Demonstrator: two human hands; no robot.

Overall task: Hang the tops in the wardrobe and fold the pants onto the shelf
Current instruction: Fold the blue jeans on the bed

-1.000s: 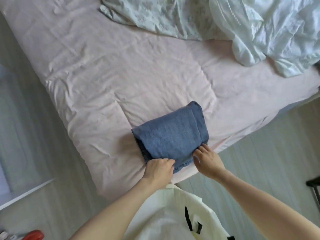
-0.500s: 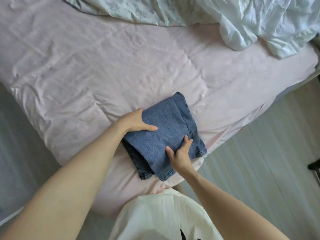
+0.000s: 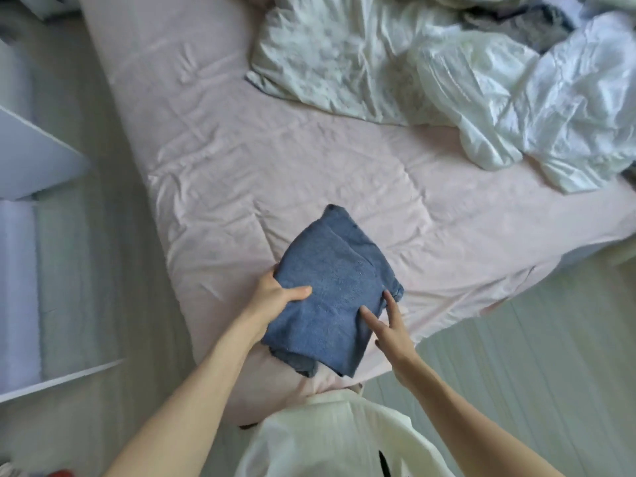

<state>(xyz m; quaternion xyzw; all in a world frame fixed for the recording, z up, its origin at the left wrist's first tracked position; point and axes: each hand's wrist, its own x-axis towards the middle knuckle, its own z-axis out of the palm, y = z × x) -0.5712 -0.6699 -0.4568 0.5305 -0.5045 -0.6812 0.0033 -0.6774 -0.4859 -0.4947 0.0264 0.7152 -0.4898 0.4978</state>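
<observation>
A pair of blue denim pants (image 3: 330,284), folded into a thick bundle, sits near the corner of the pink bed (image 3: 241,173). My left hand (image 3: 275,297) grips the bundle's left edge, thumb on top and fingers tucked underneath. My right hand (image 3: 389,325) lies at the bundle's right edge with straight fingers touching the denim. The bundle's near end looks raised slightly off the sheet. Several light garments (image 3: 516,98) lie heaped at the far right of the bed.
A pale floral cloth (image 3: 337,63) is spread at the head of the bed. White furniture panels (image 3: 31,160) stand to the left across a strip of floor. Wooden floor (image 3: 533,356) runs along the bed's right side.
My left hand has slid down to grip the bundle's left edge from beneath. My right hand has shifted to the right edge with its fingers straightened. The view has pulled back.
</observation>
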